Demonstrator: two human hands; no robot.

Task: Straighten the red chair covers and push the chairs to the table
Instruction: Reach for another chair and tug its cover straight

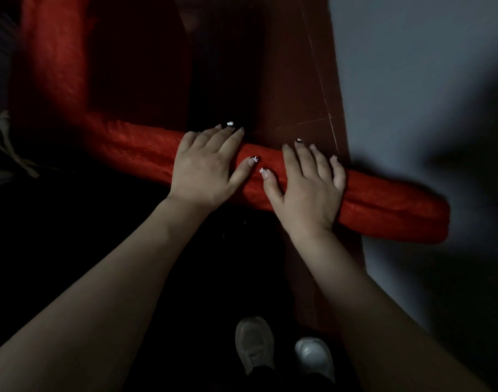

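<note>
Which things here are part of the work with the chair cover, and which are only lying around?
Part of the job:
- red chair cover over the chair's top edge
- left hand, flat on the cover
- right hand, flat on the cover beside it

Only lying about:
- pale tie or cord at the left edge
- shoes on the dark floor
- grey wall

Chair cover [355, 205]: bright red, faintly mottled sheen. Floor tiles [295, 80]: dark reddish-brown, pale grout lines. Wall [426, 80]: grey-white. Shoes [284, 355]: off-white. Fingernails [254, 159]: black tips, white decorations.
</note>
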